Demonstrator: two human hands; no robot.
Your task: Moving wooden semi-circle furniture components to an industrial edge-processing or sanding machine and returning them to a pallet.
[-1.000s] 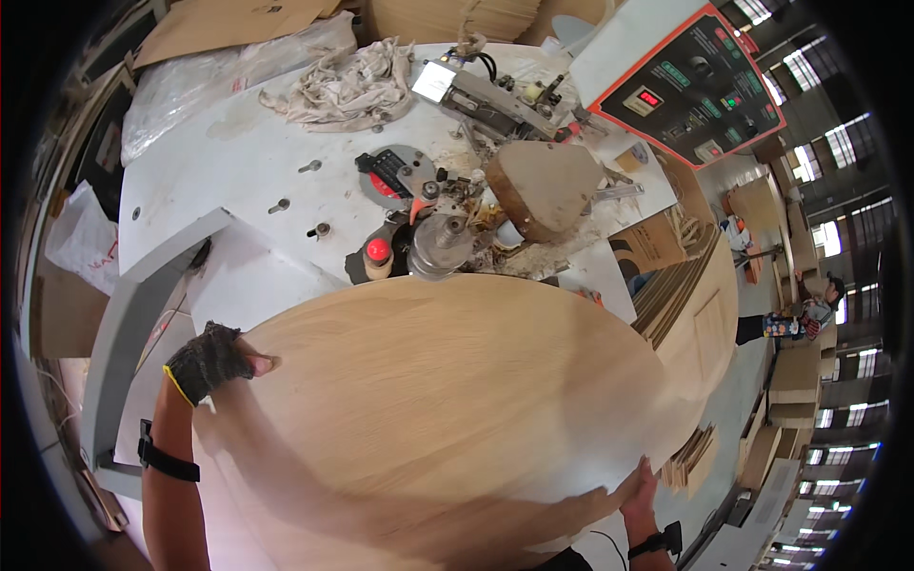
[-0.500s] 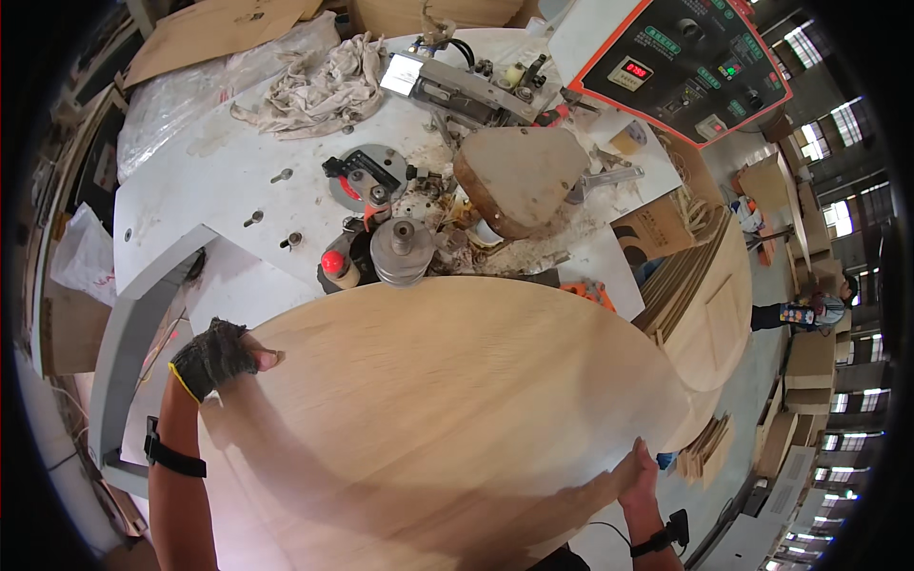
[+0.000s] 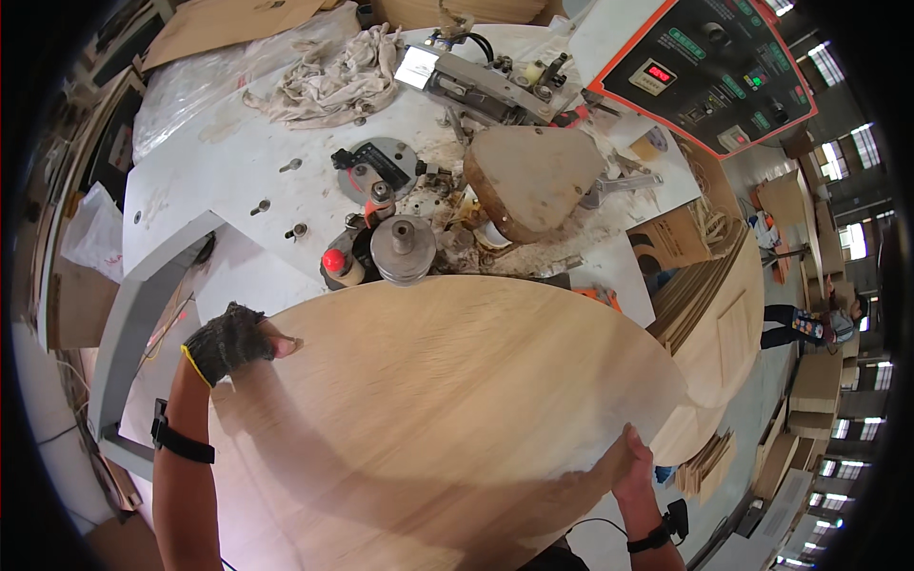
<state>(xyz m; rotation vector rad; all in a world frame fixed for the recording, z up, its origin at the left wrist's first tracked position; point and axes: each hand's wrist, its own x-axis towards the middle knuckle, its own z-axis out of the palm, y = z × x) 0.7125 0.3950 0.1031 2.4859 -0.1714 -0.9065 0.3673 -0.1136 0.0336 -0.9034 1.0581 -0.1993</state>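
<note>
A large rounded wooden panel (image 3: 447, 409) fills the lower middle, its far curved edge against the metal roller (image 3: 403, 249) of a machine. My left hand (image 3: 233, 344), in a dark fingerless glove with yellow trim, grips the panel's left edge, thumb on top. At the right edge my bare right hand (image 3: 632, 466) also holds the panel, its fingers partly hidden underneath. Just left of the roller stands a red ball knob (image 3: 333, 260). Beyond it lies a brown rounded cover plate (image 3: 533, 181).
A control box (image 3: 705, 76) with an orange-red border stands at the far right. A crumpled cloth (image 3: 328, 81) lies on the white machine table (image 3: 205, 181). Stacked wooden panels (image 3: 724, 333) stand to the right. A grey curved frame (image 3: 143, 305) is at left. Another person (image 3: 809, 324) is farther off.
My left hand has shifted slightly right and upward with the panel, which has turned a little against the roller. My right hand has moved slightly upward. Both hands keep their hold.
</note>
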